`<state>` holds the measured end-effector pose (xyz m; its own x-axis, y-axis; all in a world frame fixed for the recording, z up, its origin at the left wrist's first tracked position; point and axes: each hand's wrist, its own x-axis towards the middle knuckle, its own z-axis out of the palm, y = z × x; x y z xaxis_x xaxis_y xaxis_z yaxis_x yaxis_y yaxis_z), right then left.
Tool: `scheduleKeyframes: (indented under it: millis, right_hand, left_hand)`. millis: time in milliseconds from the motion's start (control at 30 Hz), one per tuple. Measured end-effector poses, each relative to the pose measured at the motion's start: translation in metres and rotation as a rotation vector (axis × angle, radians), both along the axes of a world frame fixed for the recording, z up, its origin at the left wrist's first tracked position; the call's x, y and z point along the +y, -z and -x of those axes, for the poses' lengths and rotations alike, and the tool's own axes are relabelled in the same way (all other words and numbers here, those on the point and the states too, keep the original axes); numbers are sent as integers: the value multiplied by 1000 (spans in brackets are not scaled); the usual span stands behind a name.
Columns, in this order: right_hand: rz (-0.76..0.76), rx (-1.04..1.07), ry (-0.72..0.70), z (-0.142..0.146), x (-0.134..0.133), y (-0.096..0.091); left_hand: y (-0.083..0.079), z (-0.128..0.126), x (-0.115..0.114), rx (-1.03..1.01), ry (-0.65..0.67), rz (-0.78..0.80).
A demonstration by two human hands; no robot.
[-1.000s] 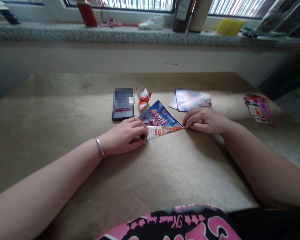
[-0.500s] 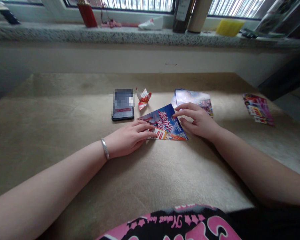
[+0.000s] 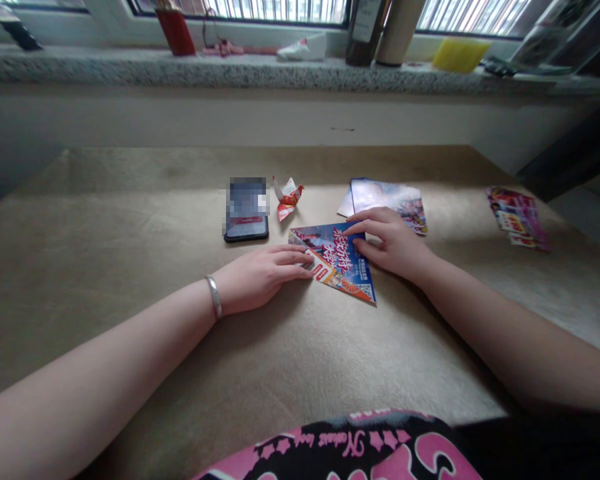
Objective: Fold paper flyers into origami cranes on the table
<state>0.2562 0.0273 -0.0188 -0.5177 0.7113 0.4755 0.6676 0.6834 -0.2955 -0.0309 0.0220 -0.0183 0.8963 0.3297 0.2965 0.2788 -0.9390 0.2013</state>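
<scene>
A triangular piece of folded, printed paper [image 3: 344, 257], blue with red and white lettering, lies on the table between my hands. My left hand [image 3: 263, 275] rests at its left edge, fingers stretched out flat with the tips on the paper. From the right, my right hand [image 3: 393, 241] reaches over the upper right edge; its fingers are spread and touch the sheet, the thumb lying apart from them. A red and white folded paper crane [image 3: 289, 199] stands just behind the triangle. Left of the crane lies a phone [image 3: 247, 223], its screen partly blurred out.
Behind my right hand are flat printed sheets [image 3: 386, 197]. Several pink and red printed papers [image 3: 517, 219] lie farther right on the table [image 3: 300, 373]. Along the back, a stone windowsill [image 3: 250, 75] holds a red container [image 3: 177, 30], bottles and a yellow object [image 3: 460, 55].
The paper triangle has turned clockwise on the table, its lower right corner swinging down towards me. My right hand has shifted slightly left with it; my left hand has barely moved.
</scene>
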Motion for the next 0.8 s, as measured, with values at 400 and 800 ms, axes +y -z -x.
scheduleKeyframes:
  millis: [400, 800]
  right_hand:
    - [101, -111, 89, -2, 2, -1]
    - [195, -45, 161, -1, 2, 2]
  left_hand:
    - [-6, 2, -4, 136, -279, -240]
    - [-9, 4, -6, 184, -184, -292]
